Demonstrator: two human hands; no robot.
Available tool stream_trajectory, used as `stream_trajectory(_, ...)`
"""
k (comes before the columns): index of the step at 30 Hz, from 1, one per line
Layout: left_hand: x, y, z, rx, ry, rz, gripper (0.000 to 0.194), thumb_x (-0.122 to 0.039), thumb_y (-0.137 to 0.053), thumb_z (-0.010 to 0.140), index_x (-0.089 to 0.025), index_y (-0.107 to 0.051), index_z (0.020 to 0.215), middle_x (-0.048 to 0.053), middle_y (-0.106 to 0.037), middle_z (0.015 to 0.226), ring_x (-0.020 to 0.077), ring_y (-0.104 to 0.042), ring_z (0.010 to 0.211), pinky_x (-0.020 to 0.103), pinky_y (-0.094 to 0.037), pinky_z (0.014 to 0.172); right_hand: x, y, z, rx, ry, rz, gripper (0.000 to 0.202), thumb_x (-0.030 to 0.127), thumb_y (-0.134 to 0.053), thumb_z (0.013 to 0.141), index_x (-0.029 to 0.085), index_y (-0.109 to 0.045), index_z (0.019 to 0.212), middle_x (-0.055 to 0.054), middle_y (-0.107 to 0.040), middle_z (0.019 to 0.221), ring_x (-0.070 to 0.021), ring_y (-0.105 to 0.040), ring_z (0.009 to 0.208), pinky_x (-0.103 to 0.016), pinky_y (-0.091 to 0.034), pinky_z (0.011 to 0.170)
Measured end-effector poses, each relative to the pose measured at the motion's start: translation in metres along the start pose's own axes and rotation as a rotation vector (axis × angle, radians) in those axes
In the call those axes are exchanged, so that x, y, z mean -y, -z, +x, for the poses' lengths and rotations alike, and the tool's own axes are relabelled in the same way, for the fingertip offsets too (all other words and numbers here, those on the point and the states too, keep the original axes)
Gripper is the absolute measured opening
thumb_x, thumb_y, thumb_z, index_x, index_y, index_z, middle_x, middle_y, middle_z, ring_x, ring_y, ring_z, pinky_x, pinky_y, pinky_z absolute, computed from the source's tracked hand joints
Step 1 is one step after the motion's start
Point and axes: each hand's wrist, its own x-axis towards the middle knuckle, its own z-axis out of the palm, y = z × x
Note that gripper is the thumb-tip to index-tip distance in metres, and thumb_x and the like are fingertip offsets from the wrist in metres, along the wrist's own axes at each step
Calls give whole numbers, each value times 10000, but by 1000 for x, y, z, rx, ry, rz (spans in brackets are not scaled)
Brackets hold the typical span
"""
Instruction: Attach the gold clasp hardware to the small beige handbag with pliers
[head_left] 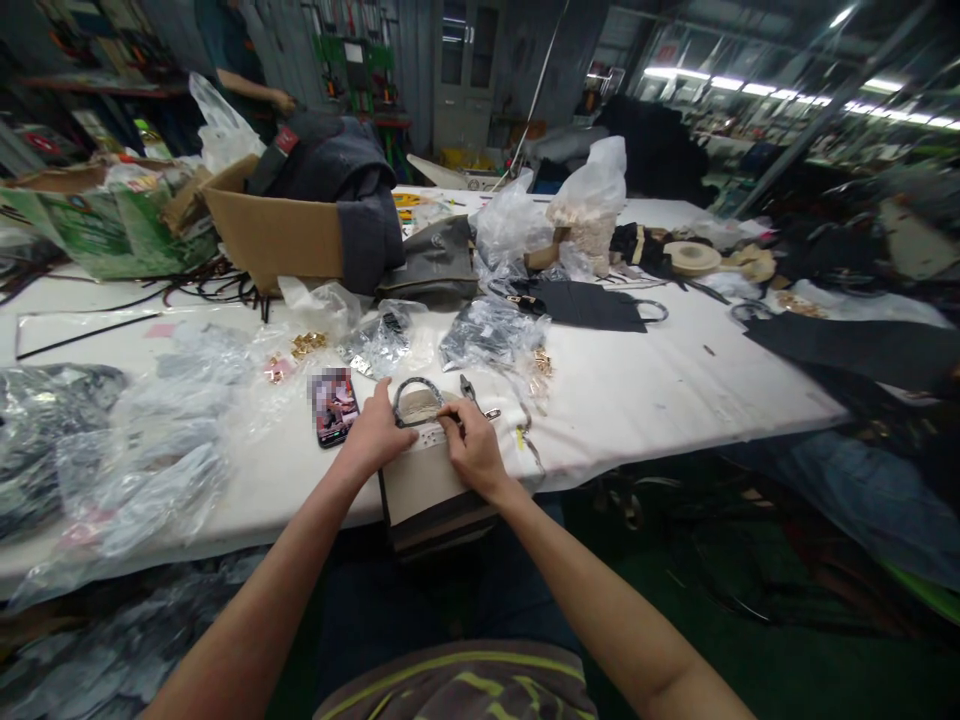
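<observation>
A beige and dark bag panel lies at the table's front edge, partly hanging over it, with a dark curved handle at its top. My left hand rests at the panel's upper left corner, thumb and fingers apart around the handle's left end. On the other side, my right hand is closed in a pinch at the handle's right end; what its fingertips hold is too small to make out. Pliers lie just beyond my right hand. A phone lies left of my left hand.
Clear plastic bags cover the left of the white table. Behind stand a cardboard box with dark fabric and a green box. Gold metal parts and another dark panel lie farther back. A person stands at the back left.
</observation>
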Motion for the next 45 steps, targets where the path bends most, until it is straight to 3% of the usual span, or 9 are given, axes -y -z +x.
stream_trajectory(3, -3, 9, 4, 152, 84, -190, 701, -279, -911, 675, -123, -721, 1331, 91, -806, 1015, 265, -740, 919, 328, -553, 807, 0, -1, -2, -4, -7, -1, 153, 266, -572, 1115, 245, -723, 1114, -82, -760, 1090, -265, -733, 1078, -399, -570, 990)
stream_trajectory(5, -3, 15, 6, 288, 133, -302, 467, -331, -926, 653, -131, -785, 1050, 71, -786, 892, 238, -706, 819, 307, -507, 723, -1, -1, -2, -6, -11, -1, 149, 270, -572, 1116, 250, -719, 1116, -82, -763, 1097, -266, -734, 1082, -401, -573, 998)
stream_trajectory(8, 0, 19, 9, 429, 220, -425, 415, -393, -965, 578, -141, -787, 856, 65, -775, 819, 216, -675, 753, 298, -489, 671, -1, -2, -3, -6, -5, -1, 139, 263, -577, 1113, 248, -715, 1110, -82, -763, 1098, -268, -734, 1083, -401, -575, 1000)
stream_trajectory(11, 6, 16, 14, 485, 290, -491, 453, -397, -982, 512, -142, -784, 830, 94, -799, 839, 239, -702, 751, 320, -526, 654, -1, -2, -3, 8, 4, -14, 136, 250, -575, 1115, 243, -711, 1113, -86, -760, 1101, -269, -730, 1087, -400, -567, 994)
stream_trajectory(17, 7, 10, 15, 453, 287, -461, 357, -333, -897, 535, -145, -762, 807, 85, -772, 788, 215, -676, 679, 302, -480, 591, 4, -2, -2, 38, 4, -27, 144, 259, -575, 1123, 233, -716, 1106, -78, -751, 1081, -262, -725, 1058, -390, -550, 963)
stream_trajectory(24, 1, 11, 8, 416, 131, -417, 272, -347, -828, 586, -141, -748, 746, 29, -681, 684, 155, -563, 630, 282, -385, 593, 8, 1, -2, 42, -50, -13, 158, 302, -603, 1111, 225, -741, 1103, -67, -774, 1051, -250, -715, 959, -393, -567, 935)
stream_trajectory(31, 7, 7, 5, 463, 197, -599, 344, -327, -873, 547, -134, -785, 819, 60, -758, 778, 193, -658, 690, 292, -483, 638, 7, 2, 0, 70, -66, 13, 144, 306, -620, 1105, 233, -745, 1099, -65, -777, 1068, -257, -727, 997, -393, -566, 955)
stream_trajectory(38, 13, 9, 12, 571, 225, -630, 389, -295, -926, 511, -119, -806, 836, 74, -784, 808, 193, -678, 703, 292, -515, 659, 4, 2, 2, 120, -59, 11, 138, 292, -622, 1097, 241, -750, 1103, -70, -780, 1084, -269, -737, 1051, -405, -559, 976)
stream_trajectory(45, 14, -5, 11, 475, 212, -626, 350, -248, -884, 535, -122, -795, 850, 71, -784, 838, 192, -672, 727, 292, -506, 686, 2, 6, 1, 121, -75, 14, 149, 312, -623, 1102, 240, -752, 1116, -75, -786, 1099, -278, -741, 1057, -411, -563, 980)
